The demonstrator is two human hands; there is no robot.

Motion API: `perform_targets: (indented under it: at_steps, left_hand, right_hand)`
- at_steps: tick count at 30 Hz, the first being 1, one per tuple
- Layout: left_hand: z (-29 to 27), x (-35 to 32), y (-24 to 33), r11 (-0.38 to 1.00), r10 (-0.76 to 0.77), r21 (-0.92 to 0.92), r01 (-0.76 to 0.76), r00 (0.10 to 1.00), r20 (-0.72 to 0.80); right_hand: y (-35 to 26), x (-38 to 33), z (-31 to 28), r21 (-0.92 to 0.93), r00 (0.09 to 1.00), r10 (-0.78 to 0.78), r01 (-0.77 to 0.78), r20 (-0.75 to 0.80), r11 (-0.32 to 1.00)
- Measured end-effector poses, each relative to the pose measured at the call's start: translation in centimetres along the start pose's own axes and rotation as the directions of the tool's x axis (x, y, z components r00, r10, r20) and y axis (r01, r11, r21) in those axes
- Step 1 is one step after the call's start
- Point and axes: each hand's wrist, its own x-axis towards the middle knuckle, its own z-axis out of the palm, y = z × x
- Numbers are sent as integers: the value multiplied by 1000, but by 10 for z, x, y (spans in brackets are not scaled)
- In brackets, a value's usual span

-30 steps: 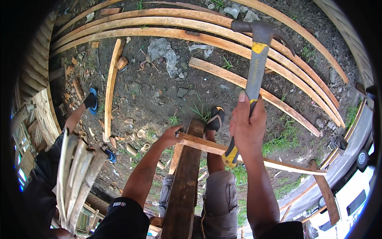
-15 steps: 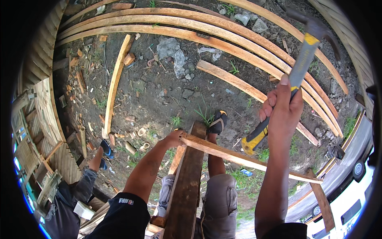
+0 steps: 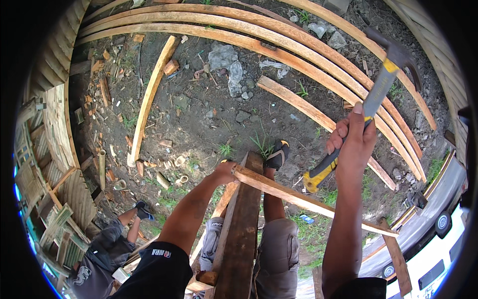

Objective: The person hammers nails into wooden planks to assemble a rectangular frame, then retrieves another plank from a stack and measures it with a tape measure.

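Dark upright plank (image 3: pixel 241 229), lower centre: thin slat (image 3: pixel 303 199) laid across top. Left hand (image 3: pixel 225 172) closed on slat end, pinned steady. Right hand (image 3: pixel 354 142) fisted round hammer (image 3: pixel 371 99), raised upper right. Strike best kept square, left fingers kept clear.

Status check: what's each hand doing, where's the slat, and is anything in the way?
Right hand gripping claw hammer, raised. Left hand pinning thin wood slat across dark beam. Own sandalled foot just beyond the beam; another person crouched lower left.
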Motion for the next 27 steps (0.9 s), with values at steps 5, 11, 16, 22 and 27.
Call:
perform_targets:
  at_steps: [5,11,16,22,27]
  left_hand:
    - [-11,-3,16,991,-126,57,124,991,41]
    - [20,-24,-9,979,-146,-165,122,979,-141]
    - [54,-29,-35,911,-187,-391,132,976,-107]
    - [67,-18,-42,911,-204,-392,131,967,-151]
    - [62,-18,-48,897,-107,-441,-4,968,-227]
  right_hand:
    - [157,-92,23,-829,862,334,158,381,537]
    - [119,-12,-14,-509,889,375,-202,264,837]
    - [97,-51,36,-5,989,148,-148,16,989]
    - [147,-47,29,-772,738,637,-264,224,578]
    - [143,-44,40,-520,863,474,-328,174,789]
